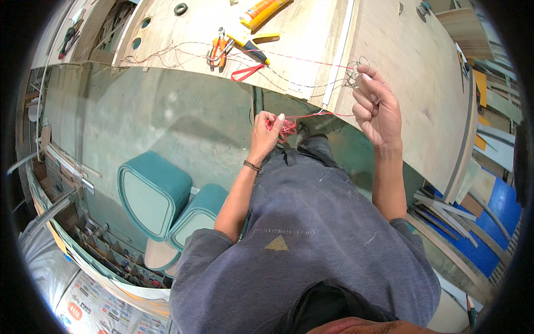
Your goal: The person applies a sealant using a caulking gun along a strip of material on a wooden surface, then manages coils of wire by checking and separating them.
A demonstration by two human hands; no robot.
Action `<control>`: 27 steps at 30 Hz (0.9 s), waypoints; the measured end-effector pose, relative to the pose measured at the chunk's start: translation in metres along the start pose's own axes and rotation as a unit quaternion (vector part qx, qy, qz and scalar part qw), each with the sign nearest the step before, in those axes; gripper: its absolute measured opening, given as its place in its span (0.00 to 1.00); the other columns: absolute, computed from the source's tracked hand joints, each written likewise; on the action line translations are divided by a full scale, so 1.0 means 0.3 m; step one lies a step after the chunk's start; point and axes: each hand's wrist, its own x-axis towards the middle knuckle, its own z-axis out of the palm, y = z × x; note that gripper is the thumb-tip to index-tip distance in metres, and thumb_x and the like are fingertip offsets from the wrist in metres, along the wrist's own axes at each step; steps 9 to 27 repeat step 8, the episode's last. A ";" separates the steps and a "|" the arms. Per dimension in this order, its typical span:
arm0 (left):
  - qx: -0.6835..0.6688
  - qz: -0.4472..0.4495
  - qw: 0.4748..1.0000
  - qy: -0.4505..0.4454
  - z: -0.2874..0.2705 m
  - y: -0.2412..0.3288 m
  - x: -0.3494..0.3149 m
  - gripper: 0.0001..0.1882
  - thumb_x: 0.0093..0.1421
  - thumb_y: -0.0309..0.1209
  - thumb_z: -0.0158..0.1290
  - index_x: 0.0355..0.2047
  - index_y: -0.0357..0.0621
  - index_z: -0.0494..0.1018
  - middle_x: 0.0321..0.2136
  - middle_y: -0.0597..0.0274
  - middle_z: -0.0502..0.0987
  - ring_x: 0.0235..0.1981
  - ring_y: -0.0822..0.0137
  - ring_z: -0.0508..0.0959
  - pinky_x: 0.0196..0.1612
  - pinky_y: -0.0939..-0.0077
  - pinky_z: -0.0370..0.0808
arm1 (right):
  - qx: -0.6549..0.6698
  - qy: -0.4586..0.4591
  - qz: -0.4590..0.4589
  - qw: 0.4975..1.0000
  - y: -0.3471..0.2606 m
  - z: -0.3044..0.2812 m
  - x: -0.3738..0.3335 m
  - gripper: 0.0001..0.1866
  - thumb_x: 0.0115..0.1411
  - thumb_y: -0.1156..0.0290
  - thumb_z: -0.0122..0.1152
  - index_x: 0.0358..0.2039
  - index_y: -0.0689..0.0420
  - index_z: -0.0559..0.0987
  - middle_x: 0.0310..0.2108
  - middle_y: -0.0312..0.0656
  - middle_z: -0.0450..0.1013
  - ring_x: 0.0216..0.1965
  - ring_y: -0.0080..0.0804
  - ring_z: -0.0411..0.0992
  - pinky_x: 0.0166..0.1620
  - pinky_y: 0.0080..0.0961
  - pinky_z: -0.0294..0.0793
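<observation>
My left hand (265, 132) is closed around a tangled bundle of red wire (287, 129), in front of my body just off the workbench edge. From the bundle a strand runs right, toward my right hand (378, 106), which is raised over the bench with its fingers curled in. The strand enters that hand at the curled lower fingers, while thumb and forefinger come close together above. Beside those fingertips is a loose tangle of thin dark wire (354, 73). Long thin red and dark wires stretch left from there across the wooden bench top (311, 33).
Orange-handled pliers (218, 51) and a yellow-and-black caulking gun (251, 45) lie on the bench, near a yellow tube (262, 12) and a black ring (181, 9). Teal rounded boxes (153, 192) stand on the floor at left. Wood strips and blue sheets (495, 222) lie at right.
</observation>
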 end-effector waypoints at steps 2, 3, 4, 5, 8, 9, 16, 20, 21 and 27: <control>-0.210 -0.146 0.967 -0.007 0.041 0.071 -0.022 0.24 0.64 0.43 0.64 0.46 0.45 0.62 0.38 0.59 0.75 0.35 0.70 0.77 0.29 0.78 0.74 | 0.056 -0.036 0.024 0.997 -0.015 -0.027 -0.015 0.14 0.72 0.75 0.51 0.56 0.63 0.72 0.23 0.24 0.56 0.18 0.10 0.49 0.18 0.11 0.48; -0.272 -0.189 0.943 -0.004 0.055 0.067 -0.020 0.24 0.64 0.42 0.64 0.45 0.45 0.61 0.38 0.59 0.74 0.34 0.70 0.77 0.27 0.79 0.73 | 0.086 -0.055 0.037 0.994 -0.027 -0.042 -0.027 0.15 0.72 0.75 0.51 0.57 0.63 0.71 0.24 0.26 0.57 0.19 0.10 0.50 0.18 0.10 0.48; -0.335 -0.228 0.914 0.002 0.057 0.052 -0.012 0.25 0.63 0.42 0.65 0.45 0.46 0.61 0.38 0.59 0.74 0.33 0.71 0.77 0.25 0.81 0.72 | 0.115 -0.078 0.052 0.989 -0.040 -0.051 -0.039 0.16 0.72 0.75 0.50 0.58 0.63 0.70 0.25 0.27 0.57 0.20 0.10 0.51 0.18 0.10 0.49; -0.395 -0.265 0.880 0.013 0.060 0.016 -0.012 0.25 0.62 0.42 0.66 0.44 0.46 0.60 0.38 0.59 0.74 0.32 0.72 0.77 0.23 0.82 0.71 | 0.111 -0.093 0.067 0.987 -0.057 -0.050 -0.056 0.17 0.73 0.74 0.49 0.60 0.63 0.68 0.27 0.29 0.58 0.21 0.12 0.52 0.19 0.10 0.50; -0.381 -0.247 0.877 0.155 0.147 -0.020 -0.007 0.29 0.61 0.41 0.67 0.51 0.45 0.62 0.43 0.61 0.72 0.30 0.73 0.77 0.24 0.83 0.72 | 0.027 -0.126 0.078 0.989 -0.104 -0.031 -0.120 0.28 0.73 0.68 0.53 0.68 0.63 0.59 0.34 0.36 0.61 0.24 0.16 0.56 0.19 0.13 0.59; -0.381 -0.247 0.877 0.155 0.147 -0.020 -0.007 0.29 0.61 0.41 0.67 0.51 0.45 0.62 0.43 0.61 0.72 0.30 0.73 0.77 0.24 0.83 0.72 | 0.027 -0.126 0.078 0.989 -0.104 -0.031 -0.120 0.28 0.73 0.68 0.53 0.68 0.63 0.59 0.34 0.36 0.61 0.24 0.16 0.56 0.19 0.13 0.59; -0.381 -0.247 0.877 0.155 0.147 -0.020 -0.007 0.29 0.61 0.41 0.67 0.51 0.45 0.62 0.43 0.61 0.72 0.30 0.73 0.77 0.24 0.83 0.72 | 0.027 -0.126 0.078 0.989 -0.104 -0.031 -0.120 0.28 0.73 0.68 0.53 0.68 0.63 0.59 0.34 0.36 0.61 0.24 0.16 0.56 0.19 0.13 0.59; -0.381 -0.247 0.877 0.155 0.147 -0.020 -0.007 0.29 0.61 0.41 0.67 0.51 0.45 0.62 0.43 0.61 0.72 0.30 0.73 0.77 0.24 0.83 0.72 | 0.027 -0.126 0.078 0.989 -0.104 -0.031 -0.120 0.28 0.73 0.68 0.53 0.68 0.63 0.59 0.34 0.36 0.61 0.24 0.16 0.56 0.19 0.13 0.59; -0.381 -0.247 0.877 0.155 0.147 -0.020 -0.007 0.29 0.61 0.41 0.67 0.51 0.45 0.62 0.43 0.61 0.72 0.30 0.73 0.77 0.24 0.83 0.72 | 0.027 -0.126 0.078 0.989 -0.104 -0.031 -0.120 0.28 0.73 0.68 0.53 0.68 0.63 0.59 0.34 0.36 0.61 0.24 0.16 0.56 0.19 0.13 0.59; -0.381 -0.247 0.877 0.155 0.147 -0.020 -0.007 0.29 0.61 0.41 0.67 0.51 0.45 0.62 0.43 0.61 0.72 0.30 0.73 0.77 0.24 0.83 0.72 | 0.027 -0.126 0.078 0.989 -0.104 -0.031 -0.120 0.28 0.73 0.68 0.53 0.68 0.63 0.59 0.34 0.36 0.61 0.24 0.16 0.56 0.19 0.13 0.59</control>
